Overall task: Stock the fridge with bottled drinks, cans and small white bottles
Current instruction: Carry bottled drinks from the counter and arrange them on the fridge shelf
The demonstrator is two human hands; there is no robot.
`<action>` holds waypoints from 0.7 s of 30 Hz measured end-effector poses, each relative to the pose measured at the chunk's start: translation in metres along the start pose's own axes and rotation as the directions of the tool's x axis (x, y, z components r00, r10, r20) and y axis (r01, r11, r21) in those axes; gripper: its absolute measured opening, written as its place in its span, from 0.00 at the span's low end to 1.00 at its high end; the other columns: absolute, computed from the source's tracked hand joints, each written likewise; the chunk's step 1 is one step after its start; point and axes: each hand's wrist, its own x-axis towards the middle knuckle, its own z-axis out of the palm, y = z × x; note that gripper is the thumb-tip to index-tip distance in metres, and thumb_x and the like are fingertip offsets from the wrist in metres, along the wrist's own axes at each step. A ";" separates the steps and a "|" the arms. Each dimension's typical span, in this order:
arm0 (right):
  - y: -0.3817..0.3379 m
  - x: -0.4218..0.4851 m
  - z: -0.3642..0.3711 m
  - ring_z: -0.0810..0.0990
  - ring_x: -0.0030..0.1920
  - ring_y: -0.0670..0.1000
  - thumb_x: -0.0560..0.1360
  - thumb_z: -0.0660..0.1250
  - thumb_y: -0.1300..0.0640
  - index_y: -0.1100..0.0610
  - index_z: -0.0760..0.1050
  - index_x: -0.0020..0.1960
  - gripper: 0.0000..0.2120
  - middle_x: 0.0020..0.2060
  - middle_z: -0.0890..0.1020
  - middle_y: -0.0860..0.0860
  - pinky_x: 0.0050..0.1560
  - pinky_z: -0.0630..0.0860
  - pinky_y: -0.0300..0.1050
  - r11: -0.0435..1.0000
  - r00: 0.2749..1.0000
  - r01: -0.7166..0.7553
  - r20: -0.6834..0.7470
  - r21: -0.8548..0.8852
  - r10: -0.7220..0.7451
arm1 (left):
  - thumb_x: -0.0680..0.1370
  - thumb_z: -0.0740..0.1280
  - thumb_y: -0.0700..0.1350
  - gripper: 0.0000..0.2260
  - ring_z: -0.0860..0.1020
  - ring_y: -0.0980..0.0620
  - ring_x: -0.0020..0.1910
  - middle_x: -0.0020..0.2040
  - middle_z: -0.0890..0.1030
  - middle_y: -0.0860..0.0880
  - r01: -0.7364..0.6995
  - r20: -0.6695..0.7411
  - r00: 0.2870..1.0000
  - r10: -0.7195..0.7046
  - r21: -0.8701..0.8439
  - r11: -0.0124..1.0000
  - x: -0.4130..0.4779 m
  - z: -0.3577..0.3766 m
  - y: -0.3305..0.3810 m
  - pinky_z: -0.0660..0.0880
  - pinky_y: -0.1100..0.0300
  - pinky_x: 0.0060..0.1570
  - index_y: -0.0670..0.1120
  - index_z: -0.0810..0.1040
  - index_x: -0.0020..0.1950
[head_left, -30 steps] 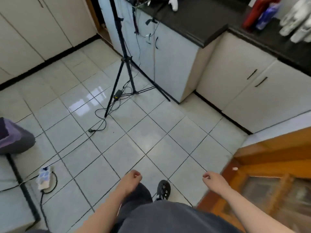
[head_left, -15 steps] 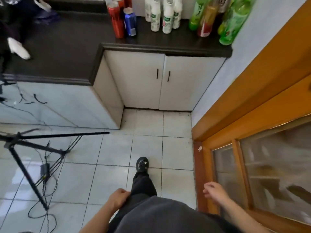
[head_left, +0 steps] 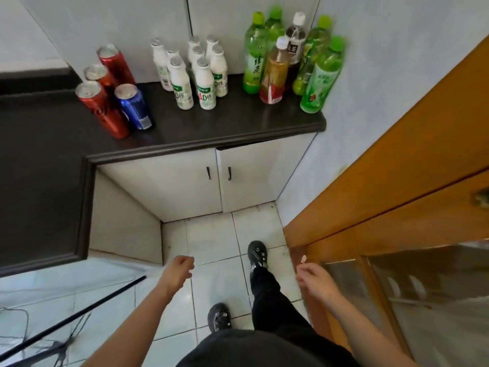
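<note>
On the dark countertop (head_left: 185, 128) stand three groups of drinks. At the left are three red cans (head_left: 105, 109) and a blue can (head_left: 133, 105). Several small white bottles (head_left: 194, 72) stand in the middle. Several tall green, amber and dark bottled drinks (head_left: 293, 62) stand at the right by the wall. My left hand (head_left: 177, 271) and my right hand (head_left: 315, 280) hang low over the floor, well short of the counter, fingers loosely curled and holding nothing. No fridge is in view.
White cabinet doors (head_left: 219, 181) sit under the counter. A wooden door with glass panes (head_left: 397, 234) fills the right side. A black tripod leg (head_left: 79, 313) and cables lie on the tiled floor at lower left. My feet stand on the tiles.
The view has swung round and closed in on the counter corner; the drinks are now much nearer. Both hands stay low, holding nothing.
</note>
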 end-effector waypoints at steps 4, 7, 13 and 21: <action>-0.070 0.046 -0.014 0.79 0.51 0.49 0.79 0.62 0.57 0.54 0.75 0.58 0.09 0.51 0.79 0.48 0.54 0.76 0.46 0.992 0.994 0.113 0.010 -0.051 -0.113 | 0.81 0.60 0.46 0.11 0.77 0.48 0.46 0.53 0.79 0.44 -0.064 -0.125 0.991 0.048 -0.129 0.990 0.032 -0.002 0.051 0.69 0.57 0.43 0.40 0.75 0.57; -0.141 0.080 -0.038 0.77 0.53 0.47 0.79 0.62 0.57 0.53 0.75 0.58 0.09 0.53 0.78 0.47 0.50 0.74 0.39 0.970 0.967 0.245 -0.067 -0.011 -0.245 | 0.81 0.60 0.46 0.10 0.79 0.49 0.45 0.51 0.81 0.46 -0.160 -0.219 0.969 0.113 -0.208 0.965 0.053 -0.003 0.105 0.70 0.56 0.43 0.42 0.77 0.53; -0.290 0.129 -0.099 0.75 0.53 0.42 0.79 0.62 0.58 0.51 0.74 0.58 0.10 0.51 0.77 0.43 0.49 0.67 0.31 0.819 0.781 0.573 -0.322 0.027 -0.536 | 0.80 0.59 0.49 0.08 0.79 0.53 0.49 0.51 0.80 0.53 -0.405 -0.376 0.879 0.293 -0.266 0.875 0.077 0.001 0.253 0.73 0.56 0.47 0.52 0.77 0.49; -0.402 0.175 -0.126 0.75 0.57 0.45 0.76 0.64 0.58 0.53 0.71 0.62 0.15 0.54 0.75 0.44 0.53 0.72 0.34 0.706 0.641 0.706 -0.466 0.047 -0.610 | 0.81 0.59 0.49 0.10 0.79 0.61 0.44 0.46 0.81 0.60 -0.611 -0.420 0.777 0.470 -0.318 0.725 0.092 0.006 0.387 0.75 0.62 0.45 0.56 0.79 0.46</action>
